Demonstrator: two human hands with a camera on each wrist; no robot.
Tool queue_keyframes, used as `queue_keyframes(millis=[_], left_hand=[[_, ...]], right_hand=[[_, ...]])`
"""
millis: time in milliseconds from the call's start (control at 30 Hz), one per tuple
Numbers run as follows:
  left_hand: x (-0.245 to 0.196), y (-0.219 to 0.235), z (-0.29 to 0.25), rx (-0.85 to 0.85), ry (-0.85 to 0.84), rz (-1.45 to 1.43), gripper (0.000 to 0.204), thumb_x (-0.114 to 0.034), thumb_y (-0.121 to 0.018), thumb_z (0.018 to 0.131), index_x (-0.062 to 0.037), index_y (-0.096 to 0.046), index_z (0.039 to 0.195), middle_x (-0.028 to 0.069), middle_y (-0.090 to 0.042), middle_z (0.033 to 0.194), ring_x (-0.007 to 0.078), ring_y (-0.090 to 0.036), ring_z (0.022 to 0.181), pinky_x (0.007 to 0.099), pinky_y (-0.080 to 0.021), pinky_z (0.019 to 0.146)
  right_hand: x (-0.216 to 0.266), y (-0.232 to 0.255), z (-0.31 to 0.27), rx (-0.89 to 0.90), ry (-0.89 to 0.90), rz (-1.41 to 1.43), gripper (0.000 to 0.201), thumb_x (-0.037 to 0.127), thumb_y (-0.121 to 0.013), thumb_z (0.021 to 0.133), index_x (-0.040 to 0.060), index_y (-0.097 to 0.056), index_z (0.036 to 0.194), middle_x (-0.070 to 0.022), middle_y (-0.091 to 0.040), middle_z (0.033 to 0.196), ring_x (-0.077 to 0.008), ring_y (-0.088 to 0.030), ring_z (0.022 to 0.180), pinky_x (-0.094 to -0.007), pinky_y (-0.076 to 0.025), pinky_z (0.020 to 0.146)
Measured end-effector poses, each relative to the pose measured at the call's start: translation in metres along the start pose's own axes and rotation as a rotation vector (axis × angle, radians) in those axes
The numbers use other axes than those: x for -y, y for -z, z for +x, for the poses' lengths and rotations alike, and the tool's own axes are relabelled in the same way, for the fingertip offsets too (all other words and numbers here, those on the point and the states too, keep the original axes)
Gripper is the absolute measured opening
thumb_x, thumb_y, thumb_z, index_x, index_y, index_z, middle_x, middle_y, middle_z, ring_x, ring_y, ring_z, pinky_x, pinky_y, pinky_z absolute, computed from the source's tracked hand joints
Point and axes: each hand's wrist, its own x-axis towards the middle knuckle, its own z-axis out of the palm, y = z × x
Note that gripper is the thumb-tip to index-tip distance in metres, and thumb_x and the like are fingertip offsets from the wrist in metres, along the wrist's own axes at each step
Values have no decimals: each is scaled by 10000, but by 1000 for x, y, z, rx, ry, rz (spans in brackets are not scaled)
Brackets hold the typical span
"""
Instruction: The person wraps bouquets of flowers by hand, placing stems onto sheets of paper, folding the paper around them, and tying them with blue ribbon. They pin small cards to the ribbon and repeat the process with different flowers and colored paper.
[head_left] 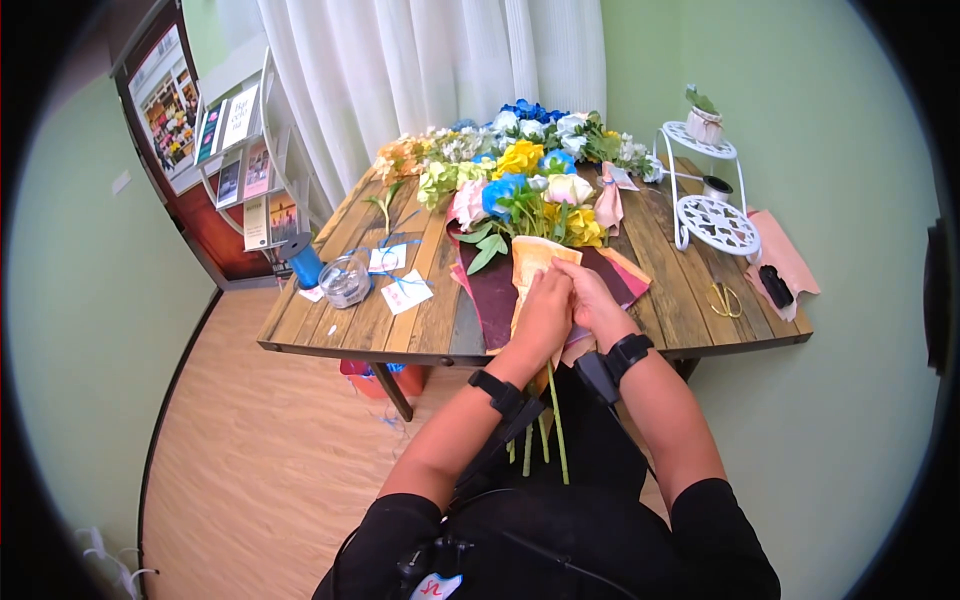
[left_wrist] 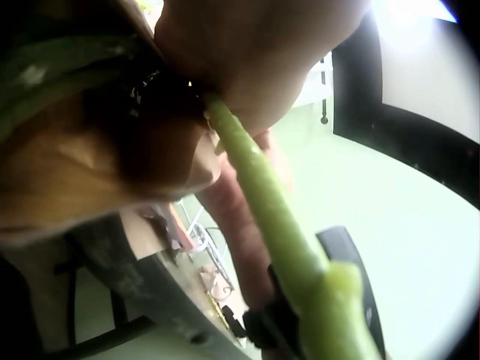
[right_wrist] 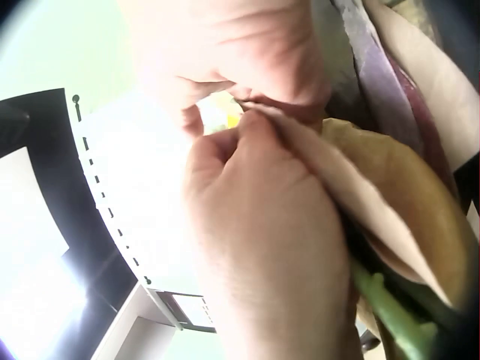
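Both my hands are together at a bouquet (head_left: 510,205) of artificial flowers over the table's near edge. My left hand (head_left: 545,312) grips the orange-tan wrapping paper (head_left: 540,258) round the stems. Close against it, my right hand (head_left: 594,300) pinches the paper's edge; in the right wrist view the left hand's (right_wrist: 262,217) fingertips meet it there. Green stems (head_left: 558,425) hang out below the hands, one stem (left_wrist: 262,187) crossing the left wrist view. Under the bouquet lie dark maroon wrapping sheets (head_left: 492,295). Part of the right hand's fingers is hidden behind the left hand.
On the wooden table (head_left: 350,328) stand a blue ribbon spool (head_left: 301,264), a glass jar (head_left: 346,283) and white cards (head_left: 407,291). More flowers (head_left: 530,125) lie at the back. To the right are a white stand (head_left: 718,225), gold scissors (head_left: 725,300) and a black object (head_left: 775,287) on pink paper.
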Motion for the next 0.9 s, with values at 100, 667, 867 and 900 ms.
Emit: queue_keyframes(millis=[100,667,867,900], left_hand=[[-5,4,-5,173,34,-11,176,-32,-532,794,44,-519,952,232,-534,1078,385,-507,1037,430,-368,935],[55,24,21,276,1234,-1202,344,-239,-619,834,23,-545,1045,130,-623,967,224,-632,841,361,-523,740],[66,-4,24,124,1129,-1868,284,-99,-587,831,-3,-510,1088,144,-617,958,245,-633,841,384,-535,747],[70,-9,28,120,1112,-1883,284,-99,-587,831,-3,-510,1088,144,-617,958,245,-633,841,384,-535,747]], right_hand=[[-16,19,28,-135,55,-27,202,154,-560,847,-30,-583,929,-118,-614,852,-201,-605,737,-316,-484,647],[-38,11,25,-283,278,-3,192,102,-548,865,-61,-581,962,-105,-623,869,-182,-609,707,-293,-486,616],[-17,0,24,-437,777,-780,211,164,-629,820,-38,-621,763,-31,-599,719,-65,-504,620,-239,-409,554],[-12,1,27,-432,789,-794,211,164,-629,820,-38,-621,763,-31,-599,719,-65,-504,620,-239,-409,554]])
